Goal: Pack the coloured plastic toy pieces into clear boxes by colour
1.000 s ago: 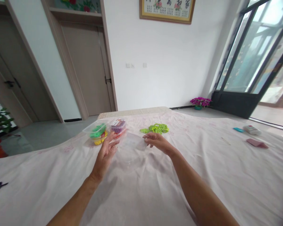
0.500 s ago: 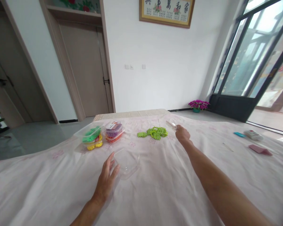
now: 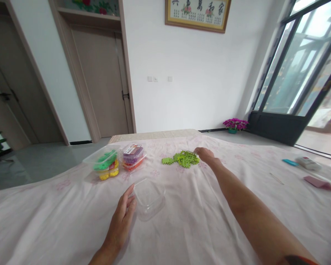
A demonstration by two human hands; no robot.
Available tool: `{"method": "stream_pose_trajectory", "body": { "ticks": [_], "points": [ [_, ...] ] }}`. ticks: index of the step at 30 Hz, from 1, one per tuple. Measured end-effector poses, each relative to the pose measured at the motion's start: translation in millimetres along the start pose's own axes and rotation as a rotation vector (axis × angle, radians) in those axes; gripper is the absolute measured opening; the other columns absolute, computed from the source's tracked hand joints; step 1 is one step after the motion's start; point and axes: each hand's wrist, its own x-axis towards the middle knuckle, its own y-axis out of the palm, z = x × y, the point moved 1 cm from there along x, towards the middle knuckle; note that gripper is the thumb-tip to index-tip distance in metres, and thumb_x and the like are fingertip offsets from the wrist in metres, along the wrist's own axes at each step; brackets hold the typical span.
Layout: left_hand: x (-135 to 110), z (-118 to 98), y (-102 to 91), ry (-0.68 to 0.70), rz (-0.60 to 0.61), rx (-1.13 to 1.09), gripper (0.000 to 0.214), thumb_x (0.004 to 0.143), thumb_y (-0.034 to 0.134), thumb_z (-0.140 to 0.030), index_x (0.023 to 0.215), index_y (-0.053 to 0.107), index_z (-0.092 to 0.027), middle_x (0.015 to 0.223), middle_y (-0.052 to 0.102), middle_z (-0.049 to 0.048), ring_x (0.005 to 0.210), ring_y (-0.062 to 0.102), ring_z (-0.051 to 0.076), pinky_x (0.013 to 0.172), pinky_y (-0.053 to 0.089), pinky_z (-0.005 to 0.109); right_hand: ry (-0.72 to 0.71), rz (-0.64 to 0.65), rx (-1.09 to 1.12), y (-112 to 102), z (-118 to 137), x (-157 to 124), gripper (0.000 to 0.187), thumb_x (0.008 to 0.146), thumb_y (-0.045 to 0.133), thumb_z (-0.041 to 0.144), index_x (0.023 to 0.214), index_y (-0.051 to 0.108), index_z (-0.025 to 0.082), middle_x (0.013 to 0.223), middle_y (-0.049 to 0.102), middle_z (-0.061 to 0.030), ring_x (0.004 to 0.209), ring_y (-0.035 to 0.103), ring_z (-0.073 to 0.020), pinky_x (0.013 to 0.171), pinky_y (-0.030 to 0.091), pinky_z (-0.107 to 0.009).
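Note:
My left hand [image 3: 125, 209] grips the near left side of a clear plastic container [image 3: 149, 193], which looks empty and rests slightly tilted on the cloth. With my right hand [image 3: 205, 154], closed, I hold slim pale tongs [image 3: 194, 152] that point left over a pile of green gear-shaped pieces [image 3: 186, 159]. Whether the tips have caught a piece is too small to tell. One flat green piece [image 3: 167, 161] lies at the pile's left edge.
Left of the pile stand lidded boxes with purple [image 3: 134, 154] and red pieces, stacked. Beside them, a box of green pieces [image 3: 105, 159] sits over yellow ones [image 3: 109, 173]. Far right lie a blue object [image 3: 290, 162], a white packet [image 3: 308, 163], a pink cloth [image 3: 320, 183] and a thin stick [image 3: 276, 178].
My right hand has moved left with the tongs, bringing them from beside the green pile to over its right part. My left hand stays at the clear container, now closer against its side.

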Motion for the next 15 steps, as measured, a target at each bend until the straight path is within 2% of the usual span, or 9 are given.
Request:
{"method": "stream_pose_trajectory", "body": {
  "ticks": [5,11,14,15],
  "points": [
    [0.7,-0.2,-0.7,0.022,-0.003,0.015,0.057,0.093,0.038,-0.055,0.143,0.035,-0.027,0.152,0.037,0.0091,0.133,0.046,0.025,0.113,0.033,0.045,-0.204,0.084,0.023,-14.3,15.2,-14.8,0.028,0.086,0.049,0.02,0.1,0.073,0.025,0.099,0.072,-0.004,0.091,0.062,-0.0191,0.076,0.042,-0.025],
    [2.1,4.3,-2.0,0.062,-0.016,0.012,0.056,0.092,0.042,-0.053,0.142,0.039,-0.026,0.149,0.04,0.0106,0.129,0.05,0.025,0.11,0.037,0.045,-0.495,0.209,0.183,-28.3,28.0,-46.4,0.027,0.079,0.052,0.018,0.095,0.073,0.02,0.083,0.071,-0.0035,0.076,0.061,-0.0183,0.071,0.042,-0.026],
    [2.7,5.8,-1.6,0.081,-0.022,0.015,0.056,0.093,0.041,-0.053,0.141,0.039,-0.026,0.149,0.041,0.0111,0.13,0.049,0.025,0.11,0.037,0.044,-0.528,0.311,0.3,-36.6,29.9,-56.4,0.027,0.075,0.054,0.019,0.093,0.073,0.018,0.081,0.071,-0.0025,0.077,0.061,-0.0195,0.073,0.044,-0.027],
    [2.7,5.5,-1.4,0.083,-0.023,0.019,0.055,0.093,0.041,-0.052,0.141,0.039,-0.025,0.149,0.041,0.011,0.13,0.048,0.025,0.11,0.037,0.044,-0.511,0.289,0.313,-39.5,31.1,-57.3,0.027,0.074,0.054,0.019,0.093,0.074,0.018,0.081,0.072,-0.0024,0.078,0.061,-0.0197,0.073,0.045,-0.027]
  ]
}}
